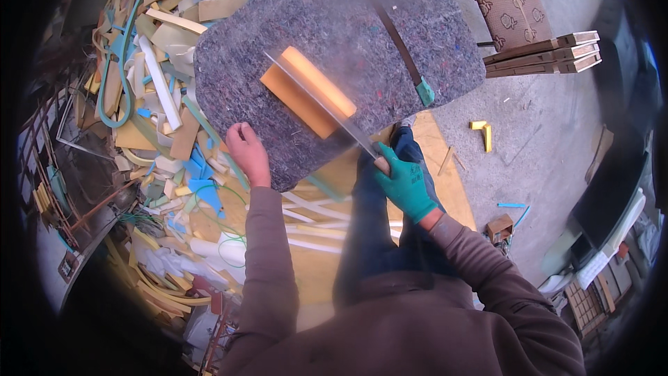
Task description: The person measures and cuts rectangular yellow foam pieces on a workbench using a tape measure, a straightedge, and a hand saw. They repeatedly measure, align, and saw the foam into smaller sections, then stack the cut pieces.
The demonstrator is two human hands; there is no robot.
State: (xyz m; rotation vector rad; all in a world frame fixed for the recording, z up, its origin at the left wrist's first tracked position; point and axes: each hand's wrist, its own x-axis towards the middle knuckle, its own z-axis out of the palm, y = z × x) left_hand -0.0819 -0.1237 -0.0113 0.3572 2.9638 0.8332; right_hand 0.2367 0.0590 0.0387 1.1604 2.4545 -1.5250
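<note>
In my right hand [406, 182], which wears a green glove, is the handle of a long knife [321, 106]. Its thin blade points up and to the left, passing over an orange foam block [300, 103]. The block lies slantwise on a grey, felt-like work surface [240, 63]. I cannot tell whether the blade is cutting into the foam or only lies along it. At the near left edge of the surface is my bare left hand [248, 156], apart from the foam, fingers loosely bent and nothing visible in them.
A long dark strip [398, 45] with a green wrapped end lies on the surface's right side. Foam offcuts [167, 83] pile up on the left. Wooden pieces [546, 56] and a patterned cushion [506, 10] stand back right. Yellow scraps [486, 136] lie on the concrete floor.
</note>
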